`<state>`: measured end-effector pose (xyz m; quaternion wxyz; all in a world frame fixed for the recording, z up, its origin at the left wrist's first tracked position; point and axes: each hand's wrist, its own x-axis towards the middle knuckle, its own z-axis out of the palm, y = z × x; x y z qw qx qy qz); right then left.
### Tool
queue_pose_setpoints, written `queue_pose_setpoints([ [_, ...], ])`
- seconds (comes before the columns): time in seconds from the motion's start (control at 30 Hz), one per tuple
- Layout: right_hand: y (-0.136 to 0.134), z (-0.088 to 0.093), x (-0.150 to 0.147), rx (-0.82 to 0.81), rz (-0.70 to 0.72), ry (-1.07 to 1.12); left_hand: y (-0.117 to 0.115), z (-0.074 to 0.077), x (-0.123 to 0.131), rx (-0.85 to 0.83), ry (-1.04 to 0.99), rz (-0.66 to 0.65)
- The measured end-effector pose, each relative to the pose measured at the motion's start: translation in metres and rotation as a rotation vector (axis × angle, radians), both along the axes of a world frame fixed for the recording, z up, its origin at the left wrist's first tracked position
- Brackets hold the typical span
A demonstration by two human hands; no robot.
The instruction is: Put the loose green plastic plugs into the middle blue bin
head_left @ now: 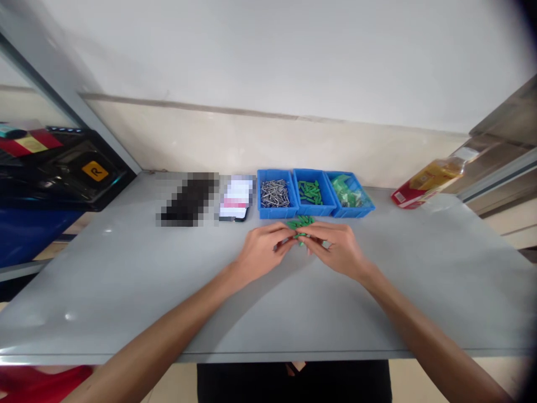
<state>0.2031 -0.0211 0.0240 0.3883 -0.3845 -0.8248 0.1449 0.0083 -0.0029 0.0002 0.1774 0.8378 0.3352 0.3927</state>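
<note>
My left hand (262, 250) and my right hand (335, 248) meet over the middle of the grey table (126, 280), fingers pinched together around a small green plastic piece (301, 235). A little pile of green plastic plugs (298, 222) lies on the table just beyond my fingertips. Behind it stand three blue bins in a row: one with metal screws (274, 193), one with green plugs (310, 192), and one with small clear bags of green parts (350, 193). What the left fingers hold besides the green piece is too small to make out.
A phone (237, 206) and a blurred dark object (188, 200) lie left of the bins. A red and yellow packet (428, 182) rests at the far right by the wall. A black case with a yellow label (84, 168) sits off the table's left edge.
</note>
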Motion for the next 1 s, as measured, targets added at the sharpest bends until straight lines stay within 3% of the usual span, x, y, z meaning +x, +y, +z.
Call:
queue_pose_setpoints([
  [0.37,0.006,-0.005,0.012,0.029,0.009,-0.145,-0.001,0.004,-0.001,0.021,-0.01,-0.001],
  [0.57,0.011,0.023,0.031,-0.244,0.017,-0.253,-0.003,0.0,0.005,0.079,0.218,0.022],
  [0.67,0.022,0.03,0.033,-0.158,-0.225,-0.197,-0.004,-0.005,0.011,0.166,0.39,-0.014],
  [0.73,0.029,0.03,0.032,-0.023,-0.451,-0.164,-0.004,-0.009,0.012,0.18,0.434,-0.02],
  [0.8,0.032,0.028,0.031,0.044,-0.567,-0.179,-0.003,-0.012,0.011,0.169,0.428,-0.016],
  [0.9,0.029,0.021,0.032,-0.016,-0.519,-0.224,0.0,-0.015,0.008,0.157,0.389,-0.045],
  [1.0,0.02,0.013,0.032,-0.133,-0.341,-0.31,0.0,-0.013,0.005,0.122,0.357,-0.053],
])
